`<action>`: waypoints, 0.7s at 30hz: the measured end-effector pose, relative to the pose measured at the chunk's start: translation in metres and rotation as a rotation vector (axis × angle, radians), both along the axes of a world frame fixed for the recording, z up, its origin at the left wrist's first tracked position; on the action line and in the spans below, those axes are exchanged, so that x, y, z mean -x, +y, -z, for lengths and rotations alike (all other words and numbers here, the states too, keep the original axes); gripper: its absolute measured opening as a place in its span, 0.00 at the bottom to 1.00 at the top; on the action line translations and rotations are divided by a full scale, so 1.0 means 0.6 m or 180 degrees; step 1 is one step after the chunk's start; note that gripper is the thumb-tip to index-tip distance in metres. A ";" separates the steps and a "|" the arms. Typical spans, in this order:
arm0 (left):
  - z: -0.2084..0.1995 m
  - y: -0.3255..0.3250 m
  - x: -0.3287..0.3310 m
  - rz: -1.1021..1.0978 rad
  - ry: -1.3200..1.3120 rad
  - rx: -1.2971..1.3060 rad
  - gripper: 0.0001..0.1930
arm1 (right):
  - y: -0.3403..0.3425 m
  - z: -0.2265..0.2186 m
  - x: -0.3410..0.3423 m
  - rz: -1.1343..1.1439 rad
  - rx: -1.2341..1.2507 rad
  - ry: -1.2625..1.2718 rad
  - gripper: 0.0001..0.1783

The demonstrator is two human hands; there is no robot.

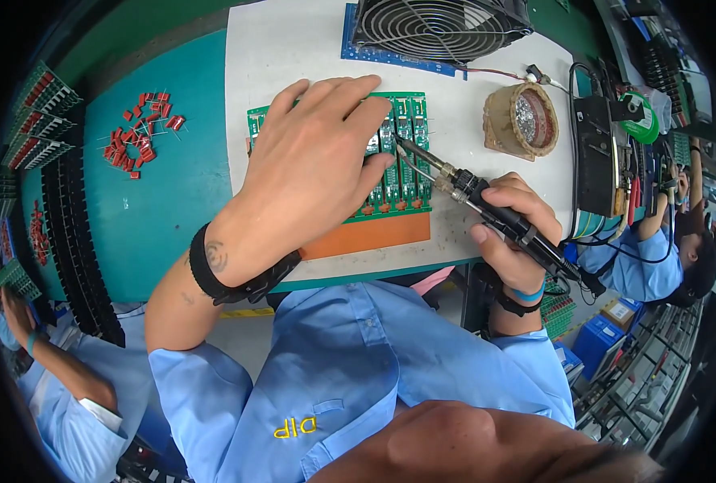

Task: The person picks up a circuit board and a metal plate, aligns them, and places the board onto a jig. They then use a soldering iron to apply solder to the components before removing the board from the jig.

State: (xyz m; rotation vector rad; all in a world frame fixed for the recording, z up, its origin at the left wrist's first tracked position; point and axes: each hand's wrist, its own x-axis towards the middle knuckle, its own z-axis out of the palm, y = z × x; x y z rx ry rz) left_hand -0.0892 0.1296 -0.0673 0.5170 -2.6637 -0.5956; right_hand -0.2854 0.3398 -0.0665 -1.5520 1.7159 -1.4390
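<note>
My left hand (306, 157) lies across a green circuit board panel (412, 177), palm down, covering much of its left side. Its fingers are apart, with the thumb and index finger resting near the middle of the panel. In my right hand (527, 213) is a black soldering iron (499, 219) with a thin metal tube alongside its shaft. The iron slants up to the left, and its tip is at the panel close to my left index finger and thumb. An orange-brown sheet (370, 238) shows under the panel's near edge.
A black fan (442, 30) stands beyond the panel on a blue board. To the right are a round tan container (499, 121) and a black soldering station (595, 165). Red components (136, 141) lie loose on the green mat (169, 217). Co-workers sit on both sides.
</note>
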 end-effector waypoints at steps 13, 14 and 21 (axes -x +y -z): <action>0.007 0.003 0.003 -0.0001 -0.0021 -0.0025 0.21 | -0.008 -0.013 0.004 -0.0041 -0.0033 0.0182 0.23; 0.008 0.003 0.004 0.0001 -0.0015 -0.0016 0.21 | -0.007 -0.013 0.004 -0.0066 -0.0030 0.0245 0.23; 0.006 0.004 0.006 -0.0014 -0.0031 -0.0040 0.22 | 0.002 -0.014 0.002 0.0020 -0.0121 0.0228 0.23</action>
